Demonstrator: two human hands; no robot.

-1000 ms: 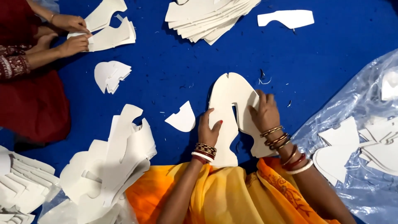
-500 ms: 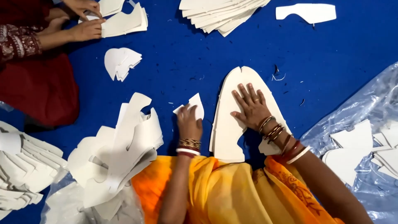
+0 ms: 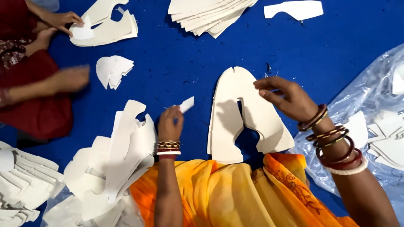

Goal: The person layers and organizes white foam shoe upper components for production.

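Observation:
A stack of white arch-shaped cut pieces point(image 3: 240, 113) lies on the blue sheet point(image 3: 185, 63) in front of my orange-draped lap. My right hand point(image 3: 286, 98), with several bangles at the wrist, hovers over the stack's upper right edge, fingers spread and fingertips at the edge. My left hand point(image 3: 170, 122) pinches a small white offcut point(image 3: 185, 105) and carries it left of the stack, near a loose heap of white cut-out scraps point(image 3: 122, 151).
Another person in red sits at the left; one hand point(image 3: 63, 19) works on a stack of white pieces point(image 3: 107, 27), the other point(image 3: 71, 77) is blurred. Small offcuts point(image 3: 113, 69) lie between. More stacks point(image 3: 210, 14) lie far, a single piece point(image 3: 294, 9) top right, clear plastic point(image 3: 378, 109) right.
My left hand has lifted the small offcut off the sheet and shifted left. My right hand rose from lying flat on the stack. The view moved closer.

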